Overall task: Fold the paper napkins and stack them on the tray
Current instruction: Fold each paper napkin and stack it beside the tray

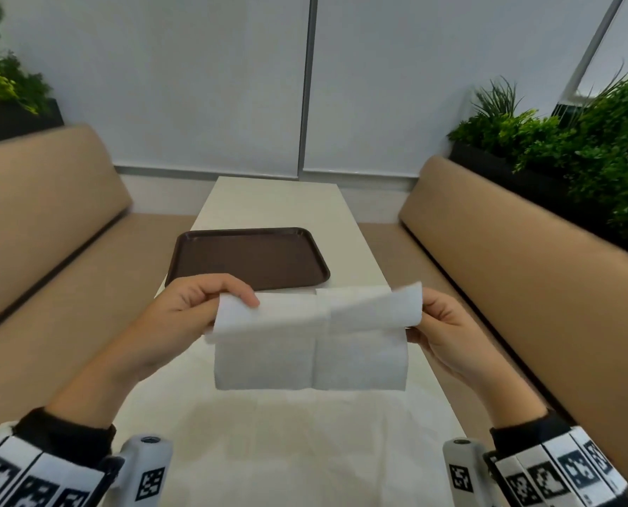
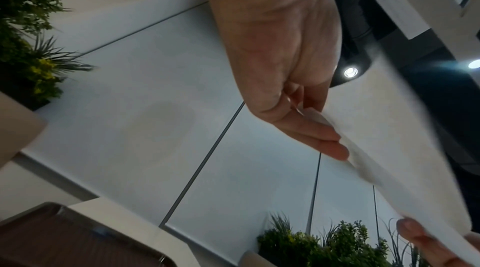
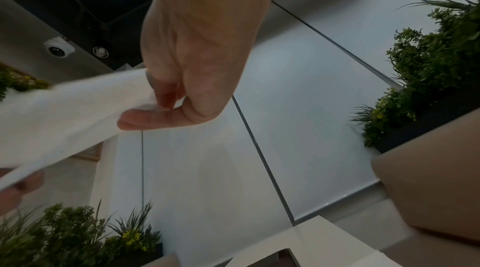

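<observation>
I hold a white paper napkin [image 1: 310, 345] up in the air over the table, its top edge curled toward me and a crease down its middle. My left hand [image 1: 210, 309] pinches its upper left corner, thumb on top. My right hand [image 1: 433, 323] pinches the upper right corner. The left wrist view shows the left hand [image 2: 311, 127] with the napkin [image 2: 389, 148] between thumb and fingers. In the right wrist view the right hand [image 3: 166, 103] pinches the napkin [image 3: 64, 115] the same way. A brown tray [image 1: 248, 258] lies beyond the napkin with nothing on it.
The long white table [image 1: 279, 203] runs away from me between two tan bench seats [image 1: 42, 214] [image 1: 524, 228]. Planters with green plants [image 1: 579, 140] stand behind both benches. A white wall closes the far end.
</observation>
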`<state>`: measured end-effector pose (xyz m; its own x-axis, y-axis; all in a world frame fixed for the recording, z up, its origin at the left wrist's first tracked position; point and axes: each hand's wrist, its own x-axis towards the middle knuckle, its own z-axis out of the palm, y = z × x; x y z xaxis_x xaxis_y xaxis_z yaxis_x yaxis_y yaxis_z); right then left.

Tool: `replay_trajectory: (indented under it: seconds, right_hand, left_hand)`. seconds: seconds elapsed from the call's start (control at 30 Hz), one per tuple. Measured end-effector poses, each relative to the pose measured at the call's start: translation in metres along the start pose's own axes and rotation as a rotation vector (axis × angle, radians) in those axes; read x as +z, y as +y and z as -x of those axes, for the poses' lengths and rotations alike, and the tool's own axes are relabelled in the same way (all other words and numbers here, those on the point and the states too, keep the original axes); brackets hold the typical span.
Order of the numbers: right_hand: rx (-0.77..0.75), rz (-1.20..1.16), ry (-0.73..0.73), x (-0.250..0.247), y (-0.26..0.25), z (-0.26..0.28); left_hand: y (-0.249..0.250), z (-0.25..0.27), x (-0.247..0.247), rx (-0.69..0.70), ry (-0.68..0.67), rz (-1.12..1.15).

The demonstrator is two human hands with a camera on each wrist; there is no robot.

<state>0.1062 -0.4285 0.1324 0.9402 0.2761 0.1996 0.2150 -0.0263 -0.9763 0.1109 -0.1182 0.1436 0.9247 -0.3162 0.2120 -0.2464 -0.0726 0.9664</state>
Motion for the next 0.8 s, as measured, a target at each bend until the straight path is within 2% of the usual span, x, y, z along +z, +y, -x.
replay_trajectory:
  seconds: [0.07, 0.13, 0.27, 0.33, 0.43, 0.5, 0.57, 0.63, 0.8]
  right_hand:
    - [0.051, -0.009, 0.008, -0.001, 0.0, -0.001]
    - [0.095, -0.033, 0.018, -0.003, 0.002, -0.002]
    - [0.066, 0.037, -0.017, -0.009, 0.014, -0.009]
    - [0.009, 0.186, -0.105, -0.004, 0.015, -0.014]
    - [-0.061, 0.421, -0.356, 0.012, 0.011, -0.03]
    - [-0.086, 0.505, -0.418, 0.02, 0.011, -0.042]
    - [-0.077, 0.53, -0.411, 0.02, 0.012, -0.05]
    - [-0.039, 0.547, -0.396, 0.006, 0.017, -0.055]
    - [0.139, 0.554, -0.297, -0.044, 0.046, -0.06]
  left_hand:
    - [-0.002, -0.002, 0.001, -0.058, 0.058, 0.039]
    - [-0.001, -0.004, 0.002, -0.073, 0.054, 0.082]
    - [-0.006, -0.012, 0.005, -0.036, 0.054, -0.073]
    - [-0.005, -0.018, 0.013, -0.009, -0.024, -0.202]
    - [0.001, -0.033, 0.028, 0.074, -0.152, -0.452]
    - [0.005, -0.046, 0.035, 0.135, -0.224, -0.54]
    - [0.008, -0.059, 0.038, 0.161, -0.243, -0.583]
    - [0.01, -0.072, 0.037, 0.159, -0.207, -0.588]
    - [-0.011, -0.106, 0.026, -0.012, -0.11, -0.435]
